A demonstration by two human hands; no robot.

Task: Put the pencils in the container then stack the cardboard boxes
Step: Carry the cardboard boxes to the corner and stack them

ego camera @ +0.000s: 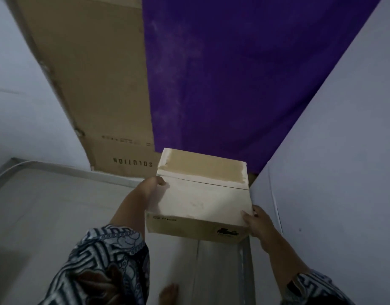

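Cardboard box [202, 201] held between both hands | left hand [149, 190] pressed flat on left side | right hand [254, 223] grips near-right corner | long axis runs left-right | no second box in view.

A closed tan cardboard box [202, 197], its top seam taped over with brown tape, shows a small printed logo and a dark mark on its near side. It sits slightly tilted, close to the right wall.
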